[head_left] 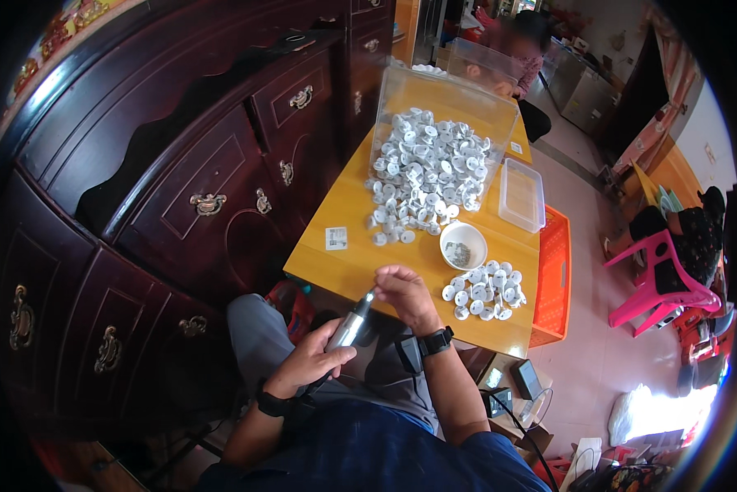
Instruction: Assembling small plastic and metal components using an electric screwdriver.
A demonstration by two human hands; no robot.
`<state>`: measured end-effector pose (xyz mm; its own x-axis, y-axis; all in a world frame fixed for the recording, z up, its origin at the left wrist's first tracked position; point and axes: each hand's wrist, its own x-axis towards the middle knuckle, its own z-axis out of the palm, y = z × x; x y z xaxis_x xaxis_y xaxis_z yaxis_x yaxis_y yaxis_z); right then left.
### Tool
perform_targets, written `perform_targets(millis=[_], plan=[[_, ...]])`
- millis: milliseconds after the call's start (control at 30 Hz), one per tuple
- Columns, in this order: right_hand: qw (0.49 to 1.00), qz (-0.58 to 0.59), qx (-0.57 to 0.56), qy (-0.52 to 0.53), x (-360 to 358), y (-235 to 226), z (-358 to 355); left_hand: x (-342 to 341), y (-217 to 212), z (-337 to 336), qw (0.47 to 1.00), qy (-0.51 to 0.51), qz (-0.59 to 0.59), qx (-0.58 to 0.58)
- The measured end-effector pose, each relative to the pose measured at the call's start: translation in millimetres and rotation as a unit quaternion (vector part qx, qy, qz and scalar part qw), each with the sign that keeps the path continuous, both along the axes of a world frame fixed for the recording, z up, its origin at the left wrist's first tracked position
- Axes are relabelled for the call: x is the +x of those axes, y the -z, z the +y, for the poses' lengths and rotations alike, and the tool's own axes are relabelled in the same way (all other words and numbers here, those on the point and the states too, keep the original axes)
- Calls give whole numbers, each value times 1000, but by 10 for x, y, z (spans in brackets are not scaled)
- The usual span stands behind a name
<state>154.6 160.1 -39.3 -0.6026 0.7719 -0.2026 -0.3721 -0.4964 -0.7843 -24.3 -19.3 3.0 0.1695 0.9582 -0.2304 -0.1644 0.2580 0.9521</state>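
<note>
My left hand (313, 359) is wrapped round a silver electric screwdriver (350, 330), its tip pointing up and away from me over the near table edge. At that tip, my right hand (407, 297) has thumb and fingers pinched together; what they hold, if anything, is too small to make out. Beyond my hands a white bowl (474, 235) holds small metallic pieces. A smaller group of round white plastic parts (487, 291) lies right of my right hand. Farther back, a large heap of similar white parts (426, 164) spills from a clear plastic bin (446, 82) tipped toward me.
The yellow wooden table (336, 266) carries a paper label (336, 239) and a clear lidless box (522, 195). An orange crate (553, 283) stands along its right side. Dark wooden cabinets (180, 189) close off the left. Another person (520, 61) sits at the far end; a pink chair (659, 275) stands right.
</note>
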Motion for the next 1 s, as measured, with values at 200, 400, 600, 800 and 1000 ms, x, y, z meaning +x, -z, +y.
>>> perform_targets(millis=[200, 400, 600, 800, 1000], plan=[[1000, 26, -12, -1, -50, 24, -16, -34, 3, 15, 1000, -4, 27, 9], [1000, 16, -8, 2, -62, 21, -7, -30, -27, 26, 1000, -3, 21, 13], [999, 45, -6, -5, -69, 97, -2, -64, -38, 21, 999, 10, -33, -36], [995, 64, -30, -75, -14, 158, 70, -82, -55, -4, 997, 21, -61, -46], [988, 112, -34, -97, -7, 169, 53, -148, 18, -45, 977, 30, -200, -70]])
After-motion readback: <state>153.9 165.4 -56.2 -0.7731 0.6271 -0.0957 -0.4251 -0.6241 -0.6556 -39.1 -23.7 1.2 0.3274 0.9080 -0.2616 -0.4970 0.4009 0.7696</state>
